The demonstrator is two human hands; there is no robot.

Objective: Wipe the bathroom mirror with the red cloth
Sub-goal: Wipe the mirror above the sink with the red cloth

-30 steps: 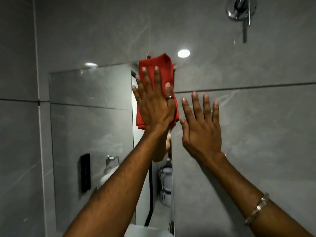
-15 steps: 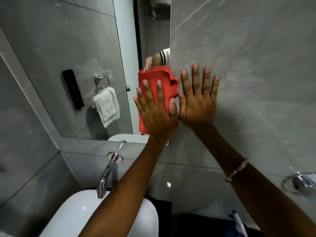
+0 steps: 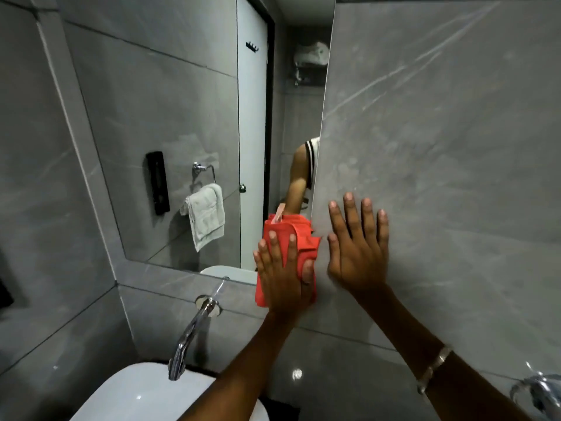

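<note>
The red cloth [image 3: 303, 238] is folded and pressed flat against the bottom right corner of the wall mirror [image 3: 170, 117]. My left hand [image 3: 285, 278] lies spread on top of it, palm down, and the cloth's lower end hangs over the mirror's bottom edge onto the grey tile. My right hand [image 3: 358, 247] rests flat on the tiled wall just right of the mirror's edge, fingers apart, holding nothing. The mirror reflects a white towel on a ring, a white door and part of my arm.
A chrome wall spout [image 3: 194, 332] juts out below the mirror over a white basin [image 3: 130, 393]. A chrome fitting [image 3: 537, 390] sticks out of the wall at the lower right. Grey tile walls surround the mirror.
My left hand has slid the red cloth down the mirror's right edge from the top corner to the bottom corner. My right hand moved down the wall alongside it.
</note>
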